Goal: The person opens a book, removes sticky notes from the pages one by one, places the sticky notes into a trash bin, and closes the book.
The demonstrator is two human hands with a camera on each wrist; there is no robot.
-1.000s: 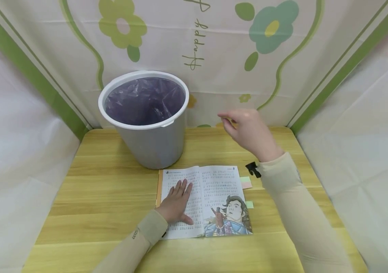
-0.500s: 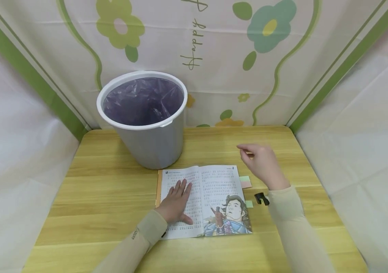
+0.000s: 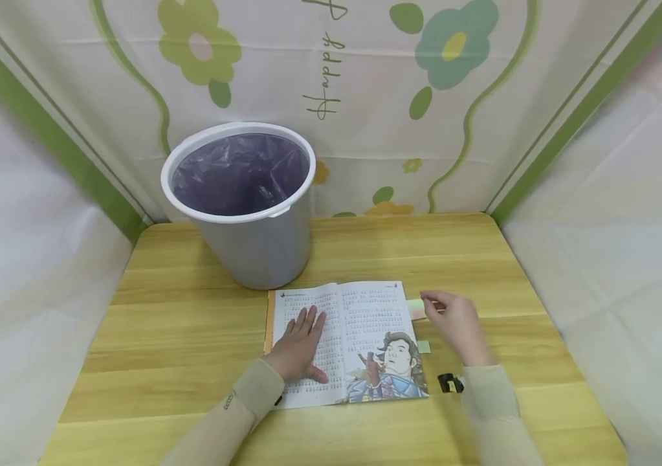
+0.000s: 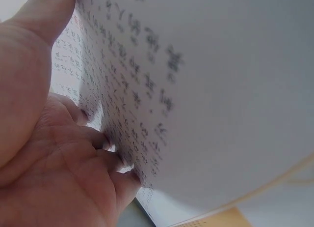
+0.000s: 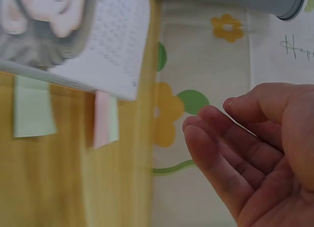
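An open book point(image 3: 371, 310) lies on the wooden table, with printed text on both pages and a colour drawing at the lower right. My left hand point(image 3: 297, 353) rests on its left page, fingers spread; in the left wrist view the fingertips touch the paper. Two sets of paper tabs stick out from the book's right edge: a green-and-pink pair point(image 3: 415, 309) above and a single green tab point(image 3: 423, 347) below. Just right of the upper pair is my right hand point(image 3: 453, 323). The right wrist view shows its fingers loosely curled, thumb apart from them, holding nothing and clear of the tabs point(image 5: 103, 120).
Behind the book stands a grey waste bin point(image 3: 255, 259) with a white rim and a purple plastic liner point(image 3: 208, 171). The table point(image 3: 179, 349) is bordered by a flowered cloth point(image 3: 365, 142) at the back and white cloth at both sides.
My right hand has come down from above the table's back right toward the upper tabs. The left hand stays on the page; bin and book stay put.
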